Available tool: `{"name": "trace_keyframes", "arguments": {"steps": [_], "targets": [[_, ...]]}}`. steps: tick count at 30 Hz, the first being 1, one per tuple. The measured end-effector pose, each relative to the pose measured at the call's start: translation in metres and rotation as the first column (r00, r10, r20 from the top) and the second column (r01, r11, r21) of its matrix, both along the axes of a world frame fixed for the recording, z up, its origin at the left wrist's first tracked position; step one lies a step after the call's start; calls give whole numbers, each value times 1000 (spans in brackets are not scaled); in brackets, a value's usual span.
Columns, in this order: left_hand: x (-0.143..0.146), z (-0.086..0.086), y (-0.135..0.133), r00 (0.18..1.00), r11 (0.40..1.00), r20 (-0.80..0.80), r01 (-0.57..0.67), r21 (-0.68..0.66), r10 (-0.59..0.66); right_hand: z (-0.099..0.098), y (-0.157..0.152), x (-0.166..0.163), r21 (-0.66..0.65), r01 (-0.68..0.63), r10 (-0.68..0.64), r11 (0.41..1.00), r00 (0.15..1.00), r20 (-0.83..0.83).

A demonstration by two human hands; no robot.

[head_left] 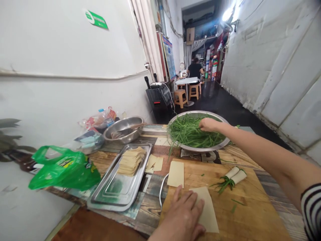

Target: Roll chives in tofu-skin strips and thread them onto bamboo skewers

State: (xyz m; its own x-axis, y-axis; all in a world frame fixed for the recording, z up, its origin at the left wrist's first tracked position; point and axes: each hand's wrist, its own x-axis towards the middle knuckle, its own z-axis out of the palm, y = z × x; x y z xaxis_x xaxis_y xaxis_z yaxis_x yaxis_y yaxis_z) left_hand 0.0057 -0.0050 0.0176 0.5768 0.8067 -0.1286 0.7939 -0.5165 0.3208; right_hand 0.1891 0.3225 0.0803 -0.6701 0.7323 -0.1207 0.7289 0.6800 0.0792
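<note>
My left hand [184, 209] lies with fingers spread on a wooden cutting board [253, 207], touching a thin pale tofu sheet [207, 211]. Another tofu sheet [175, 174] lies just beyond my fingertips. My right hand [207, 125] reaches into a wide metal bowl [220, 147] heaped with long green chives [189, 132]. Its fingers are closed at the pile, their tips partly hidden among the stalks. Two rolled tofu sheets with chives inside [235, 176] rest at the board's right. To the left, a metal tray [112, 190] bears a stack of tofu sheets [131, 161].
Loose tofu sheets [156, 163] lie between tray and board. A metal basin [134, 134] with utensils stands behind the tray. A green plastic bag [72, 170] sits at the table's left edge. Farther back, a person [195, 70] sits near a small table [187, 80] and stools [180, 97].
</note>
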Motion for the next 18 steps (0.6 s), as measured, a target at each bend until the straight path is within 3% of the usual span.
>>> {"name": "trace_keyframes", "arguments": {"steps": [5, 9, 14, 18], "targets": [[-7, 0, 0, 1000, 999, 1, -8, 32, 8, 9, 3, 1, -45, 10, -10, 999, 1000, 4], [-11, 10, 1, 1000, 997, -13, -23, 78, 24, 12, 12, 2, -130, 48, -46, 990, 999, 18], [-14, 24, -3, 998, 991, -3, -57, 117, 58, -2, 13, 12, -235, 155, -150, 960, 988, 40], [-15, 21, -4, 999, 996, 9, -53, 78, 53, -20, -4, 22, -230, 237, -255, 944, 966, -48]]}}
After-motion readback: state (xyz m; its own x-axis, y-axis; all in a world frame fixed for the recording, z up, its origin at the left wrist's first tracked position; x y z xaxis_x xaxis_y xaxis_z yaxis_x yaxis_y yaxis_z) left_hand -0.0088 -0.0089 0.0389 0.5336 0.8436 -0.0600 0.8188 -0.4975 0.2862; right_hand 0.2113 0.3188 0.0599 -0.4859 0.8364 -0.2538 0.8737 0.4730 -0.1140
